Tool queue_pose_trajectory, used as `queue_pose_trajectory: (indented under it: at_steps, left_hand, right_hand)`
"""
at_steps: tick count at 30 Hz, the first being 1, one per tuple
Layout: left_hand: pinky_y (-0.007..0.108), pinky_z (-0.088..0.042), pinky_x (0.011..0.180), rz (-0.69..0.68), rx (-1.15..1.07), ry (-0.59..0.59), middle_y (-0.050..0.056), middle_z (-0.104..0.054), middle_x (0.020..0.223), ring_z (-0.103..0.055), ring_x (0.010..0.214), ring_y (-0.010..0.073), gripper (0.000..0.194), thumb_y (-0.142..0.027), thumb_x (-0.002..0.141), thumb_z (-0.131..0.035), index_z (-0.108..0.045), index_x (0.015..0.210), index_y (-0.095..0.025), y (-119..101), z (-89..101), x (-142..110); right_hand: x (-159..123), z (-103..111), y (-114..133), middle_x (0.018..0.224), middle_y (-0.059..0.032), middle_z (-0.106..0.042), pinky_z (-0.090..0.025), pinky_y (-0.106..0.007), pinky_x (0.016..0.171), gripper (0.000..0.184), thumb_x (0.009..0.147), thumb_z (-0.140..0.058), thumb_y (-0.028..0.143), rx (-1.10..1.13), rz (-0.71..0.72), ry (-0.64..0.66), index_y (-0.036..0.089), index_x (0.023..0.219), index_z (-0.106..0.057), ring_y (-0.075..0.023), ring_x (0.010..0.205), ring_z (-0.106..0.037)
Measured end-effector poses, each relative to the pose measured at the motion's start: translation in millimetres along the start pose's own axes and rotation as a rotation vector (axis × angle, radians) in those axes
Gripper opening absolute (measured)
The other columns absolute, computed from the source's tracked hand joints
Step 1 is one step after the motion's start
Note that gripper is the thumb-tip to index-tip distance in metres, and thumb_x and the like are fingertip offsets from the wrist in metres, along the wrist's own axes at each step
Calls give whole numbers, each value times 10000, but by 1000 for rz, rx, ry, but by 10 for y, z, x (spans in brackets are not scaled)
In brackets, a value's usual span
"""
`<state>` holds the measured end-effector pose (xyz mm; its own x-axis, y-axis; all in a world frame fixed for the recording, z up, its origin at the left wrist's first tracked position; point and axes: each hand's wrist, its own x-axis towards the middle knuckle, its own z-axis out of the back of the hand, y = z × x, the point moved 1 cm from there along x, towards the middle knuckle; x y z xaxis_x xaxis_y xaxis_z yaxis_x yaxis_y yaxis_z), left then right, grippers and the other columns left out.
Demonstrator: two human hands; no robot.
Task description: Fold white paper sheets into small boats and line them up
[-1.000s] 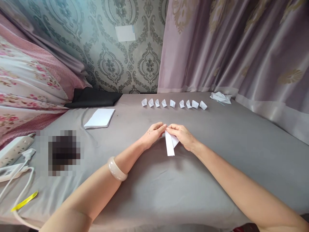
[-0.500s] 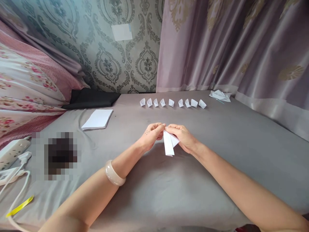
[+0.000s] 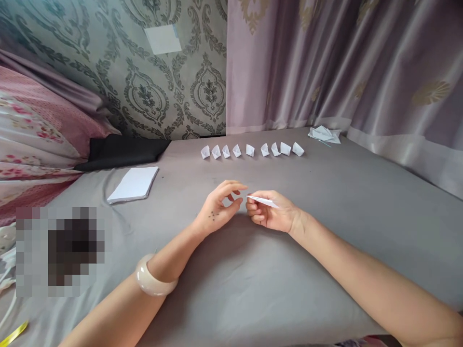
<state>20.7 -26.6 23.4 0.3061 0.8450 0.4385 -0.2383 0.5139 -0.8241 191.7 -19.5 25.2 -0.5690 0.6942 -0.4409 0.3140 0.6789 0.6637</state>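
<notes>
A folded piece of white paper [image 3: 265, 200], seen nearly edge-on, is held in my right hand [image 3: 277, 214]. The fingers curl beneath it. Just to its left, my left hand [image 3: 222, 205] is off the paper, thumb and fingers apart with nothing between them. Both hands are above the grey cloth-covered surface [image 3: 231, 289]. Beyond them stands a row of several small folded white paper pieces [image 3: 250, 151], shaped like little boats or cups.
At the left lies a stack of white paper [image 3: 133, 184], with black cloth [image 3: 123, 152] behind it. Flat folded papers [image 3: 324, 134] lie at the back right near the curtain [image 3: 289, 62]. A blurred dark patch [image 3: 75, 246], white cables [image 3: 9, 308] and a yellow strip [image 3: 14, 333] are at the left.
My left hand has let go of the folded paper and opened. The right hand has turned the paper from hanging down to lying nearly flat. The view has shifted slightly.
</notes>
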Motion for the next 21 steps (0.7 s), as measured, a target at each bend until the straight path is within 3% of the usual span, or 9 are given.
queue_pose_trajectory:
  at_steps: [6,9,11,13,15,17,21]
  left_hand:
    - [271,-435,765,44,26,44,47,-667,901,-596,815,157,143,-255,843,-594,-730,883,-239,12,-60,-18]
    - [266,-435,717,211,-137,-35,33,-665,790,-571,733,144,108,-292,790,-664,-728,801,-206,19,-78,-16]
    - [252,-429,657,389,-286,-106,13,-639,703,-530,647,119,157,-325,734,-719,-718,794,-181,35,-92,-16]
    - [233,-419,624,521,-412,-145,-1,-623,688,-497,604,92,210,-340,693,-752,-710,800,-164,49,-113,-18]
    - [217,-412,620,580,-483,-136,-1,-625,727,-484,606,75,216,-335,682,-761,-704,790,-157,51,-141,-24]
    - [209,-405,624,606,-507,-106,5,-632,768,-482,621,71,205,-330,698,-749,-701,794,-155,40,-176,-38]
    - [216,-403,636,611,-493,-37,11,-638,799,-480,628,76,193,-330,725,-720,-685,809,-160,-16,-241,-67]
  right_hand:
    - [-22,41,-15,607,21,-411,-238,-172,426,94,748,-553,163,106,-133,51,127,661,-547,-56,497,-318]
    - [-10,112,11,600,10,-427,-225,-184,420,161,787,-524,216,46,-126,55,132,655,-561,-65,487,-315]
    - [-7,160,49,598,-7,-455,-234,-202,422,321,843,-481,364,-49,-29,-38,136,639,-578,-79,488,-334]
    - [-22,177,91,652,-36,-525,-289,-220,448,484,856,-434,545,-180,172,-190,142,655,-610,-101,535,-405]
    - [-55,140,115,773,-49,-601,-369,-230,527,497,819,-485,623,-334,408,-272,160,741,-649,-126,655,-496]
    - [-89,67,103,851,-31,-640,-416,-238,635,387,758,-632,562,-479,559,-259,186,846,-660,-143,770,-541]
    - [-110,-15,36,733,4,-644,-428,-274,670,293,679,-749,414,-553,600,-374,185,841,-664,-140,693,-544]
